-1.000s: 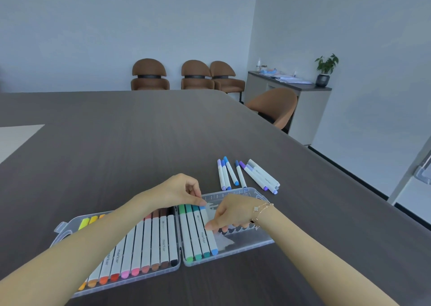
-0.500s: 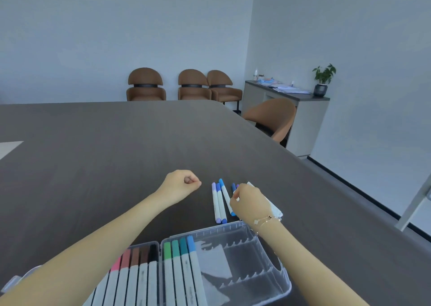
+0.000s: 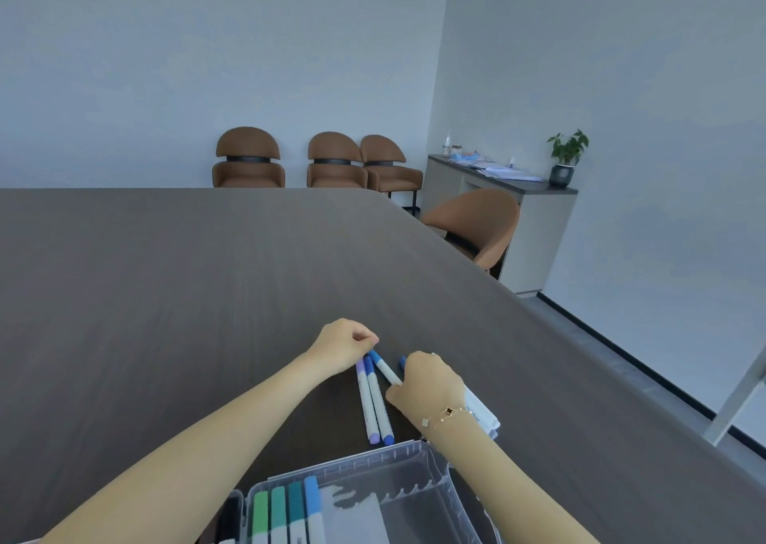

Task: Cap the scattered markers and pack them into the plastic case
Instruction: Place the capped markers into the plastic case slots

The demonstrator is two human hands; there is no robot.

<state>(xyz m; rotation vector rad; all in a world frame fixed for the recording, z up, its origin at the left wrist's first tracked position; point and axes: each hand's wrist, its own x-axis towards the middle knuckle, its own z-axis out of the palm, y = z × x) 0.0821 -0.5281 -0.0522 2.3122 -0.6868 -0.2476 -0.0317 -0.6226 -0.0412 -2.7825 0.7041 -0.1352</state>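
Left hand: I see my left hand curled into a fist at the far caps of the markers; whether it pinches one I cannot tell.
Right hand: my right hand is curled over a blue-capped marker; its fingers are hidden from me.
Markers: two lie side by side on the desk, others are mostly covered by my right wrist.
Case: open, near me, cut off by the bottom edge, four markers in it.

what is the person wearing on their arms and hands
Both forearms are bare, with no sleeves in view. The right wrist carries a thin gold chain bracelet with small clover-shaped charms, one dark and one pale. The left hand and wrist wear nothing visible.
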